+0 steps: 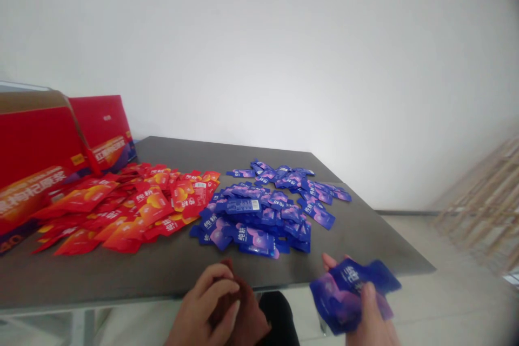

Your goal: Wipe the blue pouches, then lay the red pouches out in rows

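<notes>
My right hand (367, 308) is at the lower right, just off the table's near edge, closed around a small stack of blue packets (348, 289). My left hand (211, 308) is at the bottom centre below the table edge, its fingers curled over something dark reddish that I cannot make out. On the dark table (365, 238), a heap of blue packets (263, 211) lies just beyond both hands. A heap of red-orange packets (130, 208) lies to its left.
Two red cardboard boxes (36, 146) stand at the table's far left, touching the red packets. A white wall is behind the table. Wooden slats (486, 200) lean at the right over a pale floor.
</notes>
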Tool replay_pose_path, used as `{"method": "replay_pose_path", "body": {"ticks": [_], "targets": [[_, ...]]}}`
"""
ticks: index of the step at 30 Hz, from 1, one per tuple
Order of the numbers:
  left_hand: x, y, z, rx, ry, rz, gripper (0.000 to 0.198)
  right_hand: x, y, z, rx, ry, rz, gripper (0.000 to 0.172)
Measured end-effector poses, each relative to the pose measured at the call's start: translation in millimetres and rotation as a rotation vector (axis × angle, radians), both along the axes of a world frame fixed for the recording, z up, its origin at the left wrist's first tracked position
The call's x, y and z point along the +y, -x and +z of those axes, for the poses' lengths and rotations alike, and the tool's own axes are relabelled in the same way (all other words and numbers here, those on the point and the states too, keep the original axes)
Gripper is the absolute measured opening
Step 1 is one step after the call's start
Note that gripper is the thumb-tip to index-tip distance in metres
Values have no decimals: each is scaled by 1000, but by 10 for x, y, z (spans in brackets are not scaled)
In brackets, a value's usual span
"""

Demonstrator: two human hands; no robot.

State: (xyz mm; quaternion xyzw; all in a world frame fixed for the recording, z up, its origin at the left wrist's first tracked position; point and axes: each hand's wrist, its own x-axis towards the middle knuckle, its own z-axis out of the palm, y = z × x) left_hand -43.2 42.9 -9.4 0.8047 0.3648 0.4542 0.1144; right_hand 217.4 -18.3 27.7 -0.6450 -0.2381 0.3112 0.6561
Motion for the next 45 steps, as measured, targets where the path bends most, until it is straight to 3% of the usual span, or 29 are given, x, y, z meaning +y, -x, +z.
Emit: {"method": "replay_pose_path", "body": {"ticks": [2, 4, 6, 8, 11, 14, 16, 19, 24, 31, 37, 45], "targets": [[149, 139, 67, 20, -26, 120, 15, 184, -34, 69, -334, -69, 12, 43], [288, 227, 103, 49, -13, 183, 14, 442, -114, 150, -709, -303, 122, 31], [388, 267, 106, 77, 40, 225, 17, 750, -197, 229, -1139, -491, 281, 36], [443, 276, 80, 87, 112, 262, 19, 1064, -229, 284, -1499, -521, 427, 48], [469, 272, 14, 67, 161, 275, 20, 1461, -139, 284, -1749, -477, 641, 52], [466, 278, -37, 44, 157, 253, 19, 1706, 27, 191, -1834, -419, 835, 49], [461, 286, -50, 38, 160, 235, 18, 1784, 101, 115, -1859, -362, 916, 57], [451, 291, -48, 43, 177, 219, 17, 1798, 109, 55, -1851, -266, 942, 67], [429, 283, -41, 39, 176, 222, 17, 1671, -15, 129, -1827, -141, 959, 59], [441, 287, -41, 55, 159, 229, 17, 1647, 21, 78, -1810, -49, 876, 47], [446, 302, -57, 73, 151, 232, 17, 1645, 98, -69, -1809, -83, 791, 46], [461, 309, -61, 83, 136, 237, 16, 1523, 9, -86, -1830, -109, 737, 46]]}}
